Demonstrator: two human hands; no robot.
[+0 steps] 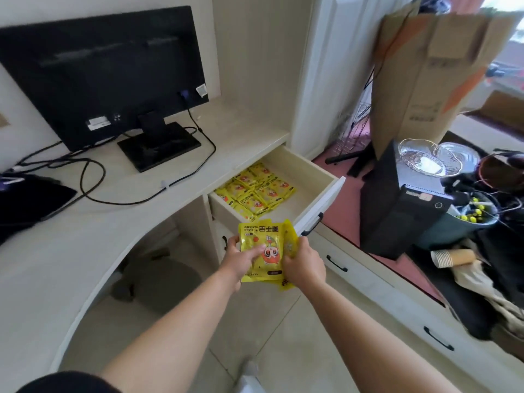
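Note:
I hold a small stack of yellow hand warmer packets (262,239) in front of me, below an open drawer (320,199). My left hand (241,258) grips the stack's left edge, thumb lying across the top packet's face. My right hand (303,265) grips the right edge, where a second packet sticks out behind the first. Inside the drawer lie several more yellow packets (255,191), filling its left part; its right part shows bare bottom.
A pale curved desk (85,251) carries a black monitor (107,75) with cables. To the right, a low cabinet with black handles (337,263) bears a black computer tower (397,202), a glass dish, paper cups and a tall cardboard box (425,75). A grey chair seat (161,279) sits under the desk.

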